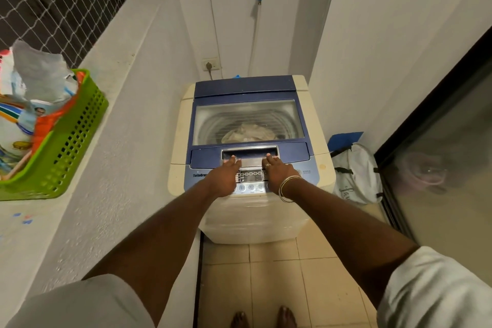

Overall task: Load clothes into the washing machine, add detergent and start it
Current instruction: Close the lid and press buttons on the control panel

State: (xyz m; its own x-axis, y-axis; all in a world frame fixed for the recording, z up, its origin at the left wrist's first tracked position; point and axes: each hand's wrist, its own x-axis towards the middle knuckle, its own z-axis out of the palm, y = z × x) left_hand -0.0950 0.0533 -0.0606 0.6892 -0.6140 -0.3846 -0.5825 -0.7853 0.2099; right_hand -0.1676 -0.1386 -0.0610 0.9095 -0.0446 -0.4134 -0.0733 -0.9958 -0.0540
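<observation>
Reading "TurboDrum" in dark letters on the washing machine control panel, its last letter cut off by the left hand. Showing a small mark at the panel's right end, too small to read. Showing cursive lettering on the white bag, only partly legible.

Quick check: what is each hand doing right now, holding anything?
Left hand: open, fingertips at the lid handle, holding nothing.
Right hand: open, fingertips at the same handle, holding nothing.
</observation>
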